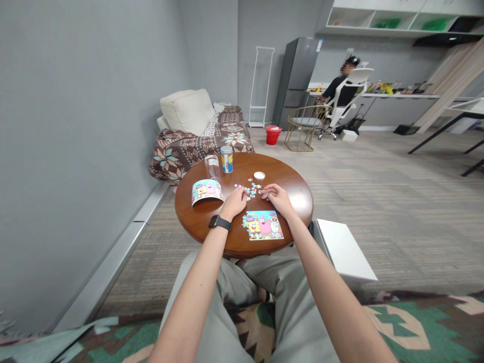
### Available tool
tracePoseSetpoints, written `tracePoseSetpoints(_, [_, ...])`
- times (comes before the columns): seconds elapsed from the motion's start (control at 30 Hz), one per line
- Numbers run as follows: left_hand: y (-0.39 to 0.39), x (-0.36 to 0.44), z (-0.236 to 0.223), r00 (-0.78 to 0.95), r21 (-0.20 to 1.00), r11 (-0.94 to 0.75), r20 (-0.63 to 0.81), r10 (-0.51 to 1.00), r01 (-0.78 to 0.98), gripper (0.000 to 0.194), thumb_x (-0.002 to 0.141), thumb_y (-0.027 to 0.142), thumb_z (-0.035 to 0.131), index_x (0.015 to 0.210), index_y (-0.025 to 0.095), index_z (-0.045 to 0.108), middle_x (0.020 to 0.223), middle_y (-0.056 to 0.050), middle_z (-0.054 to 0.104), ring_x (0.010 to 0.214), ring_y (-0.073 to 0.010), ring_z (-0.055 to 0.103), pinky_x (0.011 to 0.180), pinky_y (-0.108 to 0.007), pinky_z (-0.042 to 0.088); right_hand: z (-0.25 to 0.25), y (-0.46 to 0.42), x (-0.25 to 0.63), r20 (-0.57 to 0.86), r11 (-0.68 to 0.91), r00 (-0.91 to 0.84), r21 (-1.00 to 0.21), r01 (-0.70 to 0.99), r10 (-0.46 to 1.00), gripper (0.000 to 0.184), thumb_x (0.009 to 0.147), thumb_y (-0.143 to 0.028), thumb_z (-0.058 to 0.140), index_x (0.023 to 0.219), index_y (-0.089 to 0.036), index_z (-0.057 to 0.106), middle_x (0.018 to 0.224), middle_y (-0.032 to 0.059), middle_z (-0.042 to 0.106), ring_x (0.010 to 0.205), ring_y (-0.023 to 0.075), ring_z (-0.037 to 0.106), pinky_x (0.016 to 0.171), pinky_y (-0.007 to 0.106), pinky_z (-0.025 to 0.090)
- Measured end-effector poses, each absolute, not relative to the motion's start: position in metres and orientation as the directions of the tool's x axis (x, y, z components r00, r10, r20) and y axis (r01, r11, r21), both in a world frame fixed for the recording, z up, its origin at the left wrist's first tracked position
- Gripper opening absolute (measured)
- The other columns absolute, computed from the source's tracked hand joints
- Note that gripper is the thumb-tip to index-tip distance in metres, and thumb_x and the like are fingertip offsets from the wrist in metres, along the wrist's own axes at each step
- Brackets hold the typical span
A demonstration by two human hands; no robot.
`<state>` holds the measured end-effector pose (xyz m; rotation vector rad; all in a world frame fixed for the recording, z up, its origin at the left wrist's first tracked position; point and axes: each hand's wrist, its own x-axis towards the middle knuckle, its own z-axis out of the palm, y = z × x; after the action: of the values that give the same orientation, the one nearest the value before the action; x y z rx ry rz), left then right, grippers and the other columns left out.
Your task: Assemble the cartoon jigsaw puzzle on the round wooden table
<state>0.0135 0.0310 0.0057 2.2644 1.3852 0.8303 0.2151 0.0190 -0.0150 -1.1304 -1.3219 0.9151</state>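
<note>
A partly assembled cartoon jigsaw puzzle lies near the table's front edge, its left side ragged. Beyond it is a scatter of loose puzzle pieces. At the left of the scatter is my left hand, fingers curled together; whatever they hold is hidden. My right hand is on the right side of the pieces, thumb and fingers closed around a small puzzle piece. A curved picture sheet with the same cartoon figures stands left of my left hand.
The round brown table also carries a clear cylinder, a printed can and a round lid. A white box stands right of the table. Farther back are a covered sofa, a red bin and a seated person.
</note>
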Motion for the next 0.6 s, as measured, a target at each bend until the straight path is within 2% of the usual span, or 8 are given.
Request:
tracePoseSetpoints(0.1, [0.0304,0.0136,0.0061,0.355,0.592,-0.452,0.281,0.892,0.667,0.007,0.086,0.014,0.057,0.088,0.020,0.057,0.094,-0.004,0.068,0.089,-0.0192,0.065,0.085,-0.032,0.049,-0.0168,0.0214,0.2157,0.261,0.250,0.101,-0.962,0.109,0.960,0.026,0.064,-0.017,0.053,0.089,-0.021,0.059,0.095,0.0057,0.074,0.079,0.0179,0.071,0.071,0.031,0.056])
tracePoseSetpoints(0.23, [0.0294,0.0122,0.0057,0.360,0.602,-0.456,0.282,0.889,0.656,0.014,0.080,0.019,0.067,0.088,0.020,0.056,0.095,-0.003,0.068,0.087,-0.0184,0.065,0.082,-0.030,0.049,-0.0191,0.0224,0.2163,0.249,0.236,0.059,-0.957,0.169,0.967,0.019,0.066,-0.018,0.054,0.083,-0.021,0.061,0.082,0.0043,0.073,0.077,0.0180,0.069,0.071,0.030,0.055])
tracePoseSetpoints(0.43, [0.0299,0.0117,0.0036,0.381,0.595,-0.480,0.294,0.877,0.645,0.017,0.078,0.015,0.064,0.093,0.021,0.058,0.095,-0.003,0.071,0.088,-0.0193,0.066,0.086,-0.032,0.050,-0.0179,0.0204,0.2180,0.302,0.267,0.081,-0.919,0.289,0.950,0.011,0.068,-0.024,0.057,0.075,-0.020,0.065,0.076,0.0031,0.071,0.071,0.0180,0.066,0.069,0.031,0.052])
tracePoseSetpoints(0.6, [0.0292,0.0111,0.0029,0.392,0.583,-0.498,0.309,0.866,0.642,0.021,0.078,0.009,0.058,0.095,0.021,0.060,0.097,-0.004,0.072,0.089,-0.0199,0.067,0.089,-0.033,0.050,-0.0140,0.0190,0.2158,0.245,0.219,0.091,-0.948,0.230,0.965,0.019,0.069,-0.035,0.067,0.081,-0.020,0.067,0.073,0.0030,0.071,0.068,0.0182,0.066,0.067,0.031,0.053])
